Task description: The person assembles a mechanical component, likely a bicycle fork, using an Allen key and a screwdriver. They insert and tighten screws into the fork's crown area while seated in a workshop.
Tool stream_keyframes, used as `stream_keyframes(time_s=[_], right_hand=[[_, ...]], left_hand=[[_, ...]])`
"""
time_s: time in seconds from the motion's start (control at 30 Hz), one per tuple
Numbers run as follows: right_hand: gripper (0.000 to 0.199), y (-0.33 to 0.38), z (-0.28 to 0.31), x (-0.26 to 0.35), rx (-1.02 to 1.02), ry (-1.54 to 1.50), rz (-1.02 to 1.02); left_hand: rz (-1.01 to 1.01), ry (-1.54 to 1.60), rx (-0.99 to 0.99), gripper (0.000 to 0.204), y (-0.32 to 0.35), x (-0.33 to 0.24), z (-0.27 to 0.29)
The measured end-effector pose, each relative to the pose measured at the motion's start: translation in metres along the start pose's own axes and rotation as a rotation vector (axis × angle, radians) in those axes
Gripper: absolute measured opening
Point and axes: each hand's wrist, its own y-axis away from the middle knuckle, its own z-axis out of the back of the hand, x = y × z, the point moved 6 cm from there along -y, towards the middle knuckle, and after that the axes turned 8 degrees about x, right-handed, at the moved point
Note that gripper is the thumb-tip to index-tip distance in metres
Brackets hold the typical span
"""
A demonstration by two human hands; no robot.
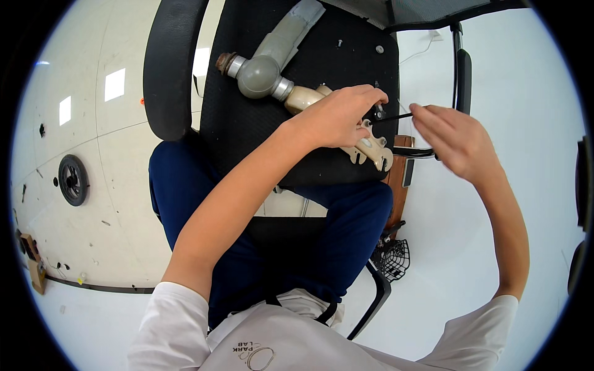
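A jointed metal frame part lies slantwise across the black chair seat (235, 123). It has a grey ball-shaped middle (258, 77), a flat grey arm (291, 34) and a cream tube (303, 98) that ends in notched lugs (376, 151). My left hand (331, 117) is closed over the cream tube near the lugs, its thumb beside them. A thin black rod, like a hex key (396, 116), is pinched in the fingers of my right hand (455, 139). Its far end reaches the lugs beside my left fingers; whether it sits in a bolt cannot be made out.
Small screws (340, 43) and a round nut-like piece (379, 49) lie on the seat. Armrests stand at the left (170, 68) and right (464, 80). On the tiled floor are a small black wheel (73, 180) and scattered bits. A black wire basket (393, 258) is beyond my knee.
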Motion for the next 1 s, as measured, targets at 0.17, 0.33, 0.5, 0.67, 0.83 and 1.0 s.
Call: stream_keyframes(time_s=[0.17,0.33,0.5,0.67,0.83,1.0], right_hand=[[0.029,-0.01,0.002,0.011,-0.028,-0.093,0.031],[0.039,0.0,-0.012,-0.003,0.059,-0.631,-0.386],[0.033,0.001,-0.018,-0.002,0.026,-0.982,-0.596],[0.019,0.002,-0.029,-0.009,0.068,-0.997,-0.726],[0.014,0.034,-0.04,-0.031,-0.096,-0.974,-0.855],[0.015,0.095,-0.084,-0.037,-0.388,-1.015,-1.065]], left_hand=[[-0.018,0.006,0.024,0.043,0.0,0.006,-0.002],[-0.107,-0.186,-0.013,0.02,0.001,0.007,-0.01],[0.023,-0.141,-0.06,0.017,0.002,0.014,-0.008],[0.073,-0.159,-0.076,0.018,0.005,0.01,0.0],[0.032,-0.089,-0.097,0.016,0.001,0.011,-0.005],[0.025,-0.232,0.017,0.009,-0.014,-0.001,-0.018]])
